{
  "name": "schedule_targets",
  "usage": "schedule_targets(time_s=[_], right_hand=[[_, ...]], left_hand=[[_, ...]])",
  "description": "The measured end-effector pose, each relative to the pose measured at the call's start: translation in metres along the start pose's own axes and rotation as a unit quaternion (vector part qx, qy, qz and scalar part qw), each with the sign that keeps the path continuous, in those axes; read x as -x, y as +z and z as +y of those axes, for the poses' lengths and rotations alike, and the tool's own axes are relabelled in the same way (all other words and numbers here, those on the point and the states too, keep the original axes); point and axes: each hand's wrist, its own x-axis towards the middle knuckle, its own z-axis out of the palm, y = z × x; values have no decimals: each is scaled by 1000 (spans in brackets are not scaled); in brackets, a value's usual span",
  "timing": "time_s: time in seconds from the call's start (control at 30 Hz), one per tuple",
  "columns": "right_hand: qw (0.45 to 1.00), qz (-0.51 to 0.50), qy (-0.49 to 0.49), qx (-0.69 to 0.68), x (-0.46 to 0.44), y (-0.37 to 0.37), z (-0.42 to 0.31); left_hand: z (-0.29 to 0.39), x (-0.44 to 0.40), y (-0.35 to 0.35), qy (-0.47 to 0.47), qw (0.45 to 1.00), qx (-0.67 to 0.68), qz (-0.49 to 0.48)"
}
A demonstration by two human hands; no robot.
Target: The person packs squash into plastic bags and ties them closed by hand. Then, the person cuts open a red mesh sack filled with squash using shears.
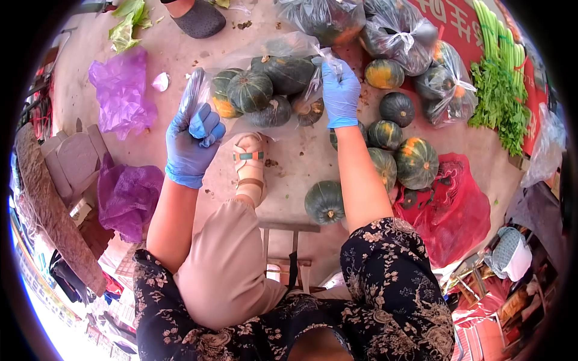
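L fingers (205,123) + R fingers (332,71) closed on clear bag (193,93), opp. ends; pumpkins (250,91) inside, btwn.

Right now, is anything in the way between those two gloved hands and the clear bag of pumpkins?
Nothing visible is: the left hand and right hand both grip the clear bag by its gathered edges, with pumpkins inside. The sandal sits close to its near side, but not between.

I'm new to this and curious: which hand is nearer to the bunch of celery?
The right hand. It grips the side of the clear plastic bag of squashes that faces the celery; the left hand grips the bag's opposite side, farther away.
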Motion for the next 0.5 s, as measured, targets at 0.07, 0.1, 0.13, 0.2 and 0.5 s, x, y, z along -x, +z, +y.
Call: schedule_targets(time_s=[0.07,0.1,0.13,0.2,0.5], right_hand=[[994,-11,-13,-105,4,1,-10],[983,-75,12,-166,6,-4,-26],[964,-137,37,-226,8,-9,-40],[942,-158,84,-284,12,-7,-57],[882,-257,89,-384,12,31,-116]], left_hand=[[2,-2,0,-4,1000,-15,-9],[3,-3,1,3,1000,-18,0],[5,-5,2,8,1000,-21,8],[10,-9,6,19,1000,-18,18],[78,-7,-11,103,994,47,8]])
